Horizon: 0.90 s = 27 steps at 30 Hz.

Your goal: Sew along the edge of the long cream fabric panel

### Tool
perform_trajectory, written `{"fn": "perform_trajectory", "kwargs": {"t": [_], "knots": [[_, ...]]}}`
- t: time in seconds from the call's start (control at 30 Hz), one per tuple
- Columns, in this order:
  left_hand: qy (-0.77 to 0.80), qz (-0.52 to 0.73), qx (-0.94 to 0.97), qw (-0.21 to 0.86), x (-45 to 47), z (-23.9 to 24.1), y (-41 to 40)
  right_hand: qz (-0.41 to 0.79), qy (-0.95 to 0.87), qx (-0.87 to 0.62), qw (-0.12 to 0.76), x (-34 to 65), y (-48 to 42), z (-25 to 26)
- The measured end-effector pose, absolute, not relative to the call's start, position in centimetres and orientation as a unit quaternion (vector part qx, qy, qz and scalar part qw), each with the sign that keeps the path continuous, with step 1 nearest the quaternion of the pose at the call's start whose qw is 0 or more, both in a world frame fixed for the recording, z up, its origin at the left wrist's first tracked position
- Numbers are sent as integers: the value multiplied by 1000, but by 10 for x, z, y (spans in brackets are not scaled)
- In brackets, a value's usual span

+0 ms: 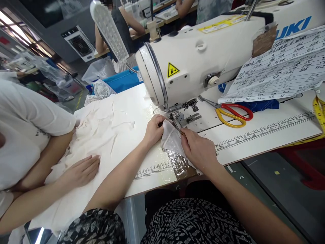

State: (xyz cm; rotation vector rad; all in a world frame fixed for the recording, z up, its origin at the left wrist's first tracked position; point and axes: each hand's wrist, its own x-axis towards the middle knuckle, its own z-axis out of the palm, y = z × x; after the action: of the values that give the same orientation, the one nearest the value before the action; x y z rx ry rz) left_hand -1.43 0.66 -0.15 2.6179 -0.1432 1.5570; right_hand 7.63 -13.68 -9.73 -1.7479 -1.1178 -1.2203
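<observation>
A small piece of white fabric (pixel 173 138) lies at the needle area of the white sewing machine (pixel 198 57). My left hand (pixel 154 130) is closed on the fabric's left edge, its fingertips close to the presser foot. On the other side, my right hand (pixel 199 149) has its fingers closed at the fabric's right edge. A thin dark metal part shows by the right fingertips; I cannot tell whether it belongs to the machine or is a held tool. The needle tip is hard to make out.
Scissors (pixel 232 115) with red and yellow handles lie right of the needle area. A handwritten sheet (pixel 279 67) leans against the machine. On the left, a co-worker's hand (pixel 83 171) rests on thin white fabric pieces (pixel 99 128). A yellow measuring tape (pixel 319 110) hangs far right.
</observation>
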Motion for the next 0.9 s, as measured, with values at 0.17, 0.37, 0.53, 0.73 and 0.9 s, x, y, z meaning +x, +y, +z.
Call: {"fn": "perform_trajectory", "kwargs": {"t": [0.17,0.37,0.53,0.73,0.9], "knots": [[-48,505,861,32,-13,0,9,-465,-443,-685,344,74,-138,-95],[-38,508,860,21,-13,2,10,-468,-444,-679,350,76,-137,-98],[-39,507,860,35,-14,3,10,-470,-444,-669,366,76,-136,-101],[-35,507,860,44,-15,3,8,-473,-438,-671,366,76,-135,-101],[-41,507,860,44,-15,3,7,-475,-438,-674,358,76,-135,-99]]}}
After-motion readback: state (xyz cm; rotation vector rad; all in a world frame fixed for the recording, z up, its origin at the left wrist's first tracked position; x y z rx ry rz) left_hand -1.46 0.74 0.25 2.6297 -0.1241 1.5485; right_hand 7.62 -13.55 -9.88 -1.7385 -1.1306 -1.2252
